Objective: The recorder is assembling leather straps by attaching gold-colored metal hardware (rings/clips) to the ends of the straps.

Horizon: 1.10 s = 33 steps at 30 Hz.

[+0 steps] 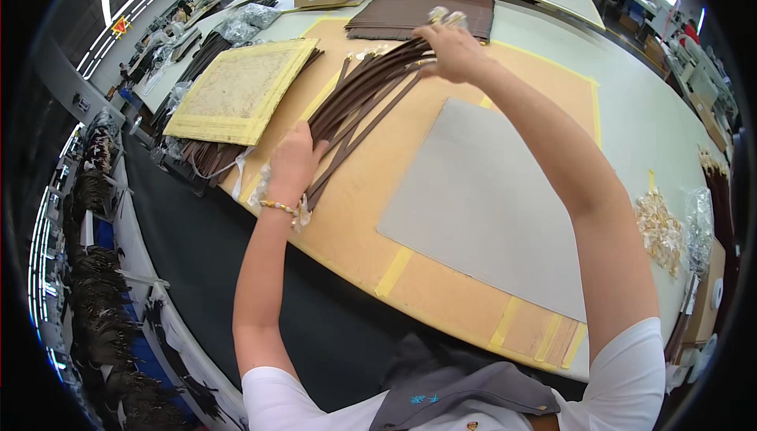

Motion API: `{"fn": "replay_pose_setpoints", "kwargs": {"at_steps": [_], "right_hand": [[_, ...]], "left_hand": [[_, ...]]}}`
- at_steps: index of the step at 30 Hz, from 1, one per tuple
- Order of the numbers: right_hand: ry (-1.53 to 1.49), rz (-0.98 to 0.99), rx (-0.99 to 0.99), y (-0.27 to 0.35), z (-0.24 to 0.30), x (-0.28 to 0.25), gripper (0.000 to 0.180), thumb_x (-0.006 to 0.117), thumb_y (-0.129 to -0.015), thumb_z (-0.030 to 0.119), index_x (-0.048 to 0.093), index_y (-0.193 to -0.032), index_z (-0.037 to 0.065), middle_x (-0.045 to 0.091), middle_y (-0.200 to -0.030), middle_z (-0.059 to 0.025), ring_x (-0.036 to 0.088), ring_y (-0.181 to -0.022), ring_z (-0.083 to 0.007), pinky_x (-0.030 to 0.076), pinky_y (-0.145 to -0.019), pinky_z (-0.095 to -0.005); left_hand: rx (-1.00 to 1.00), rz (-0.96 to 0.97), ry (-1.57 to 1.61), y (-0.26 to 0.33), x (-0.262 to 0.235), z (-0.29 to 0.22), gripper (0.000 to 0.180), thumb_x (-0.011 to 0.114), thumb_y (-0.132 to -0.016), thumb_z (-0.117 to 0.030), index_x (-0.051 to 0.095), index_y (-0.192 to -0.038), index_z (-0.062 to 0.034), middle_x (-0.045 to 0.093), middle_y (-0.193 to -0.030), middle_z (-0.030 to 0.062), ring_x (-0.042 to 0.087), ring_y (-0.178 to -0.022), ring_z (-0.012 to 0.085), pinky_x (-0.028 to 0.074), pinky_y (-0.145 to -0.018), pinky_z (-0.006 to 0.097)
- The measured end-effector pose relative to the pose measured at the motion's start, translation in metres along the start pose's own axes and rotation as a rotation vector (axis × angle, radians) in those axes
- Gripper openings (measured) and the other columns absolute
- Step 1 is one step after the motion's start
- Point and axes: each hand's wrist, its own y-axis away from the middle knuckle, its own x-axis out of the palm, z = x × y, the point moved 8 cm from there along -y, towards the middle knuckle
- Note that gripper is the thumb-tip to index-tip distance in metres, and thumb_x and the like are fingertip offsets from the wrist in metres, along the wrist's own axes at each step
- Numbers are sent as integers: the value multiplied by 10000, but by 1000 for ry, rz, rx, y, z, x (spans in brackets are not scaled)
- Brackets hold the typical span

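A bundle of long, thin brown straps [364, 93] arches between my two hands, apparently leather. My left hand [293, 161] is closed round its near end, where wrapped, whitish fittings stick out by my wrist. Farther off and to the right, my right hand [456, 54] grips the far end, fingers bent over the straps. Wrapped metal-looking fittings [448, 17] poke out above its knuckles. A few loose straps [369, 127] hang or lie below the bundle, over the tan board [347, 230]. My palms hide the gripped parts.
A grey sheet [489, 202] lies on the board to the right. At the left, a yellow-taped panel [240, 88] rests on more dark straps. Behind my right hand is a flat row of brown strips [418, 11]. Small wrapped fittings [658, 230] are heaped at the far right.
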Motion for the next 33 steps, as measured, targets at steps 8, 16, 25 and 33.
{"fn": "replay_pose_setpoints", "kwargs": {"at_steps": [8, 16, 25, 33], "right_hand": [[-116, 643, 480, 164, -177, 53, 752, 790, -761, 588, 615, -1203, 5, 683, -1179, -186, 650, -1091, -339, 517, -907, -412], [-294, 599, 768, 308, -223, 17, 718, 955, -602, 396, 538, -1071, 47, 561, -871, -53, 536, -811, -195, 443, -704, -336], [-610, 613, 874, 351, -168, -29, 317, 746, -869, 317, 619, -864, 27, 567, -785, 39, 503, -780, -81, 412, -668, -262], [-857, 38, 605, 348, -198, -206, 157, 551, -1059, 237, 610, -1116, 102, 629, -1043, 66, 553, -1001, -29, 412, -924, -217]], "left_hand": [[-8, 217, -154, 18, 80, 28, 563, 661, -917, -526, 550, -1084, 0, 559, -1150, 196, 623, -1018, 366, 505, -844, 477], [378, 477, 191, 60, 53, -98, 753, 653, -907, -532, 452, -1388, 11, 466, -1320, 162, 453, -1206, 332, 347, -1007, 468], [410, 198, 266, 124, 62, -94, 725, 648, -908, -539, 471, -1372, -11, 392, -1413, 176, 407, -1280, 323, 318, -1030, 475], [248, 628, 1259, 185, 23, -115, 588, 782, -882, -286, 521, -1321, 5, 596, -1210, 162, 605, -1108, 291, 498, -899, 396]]}}
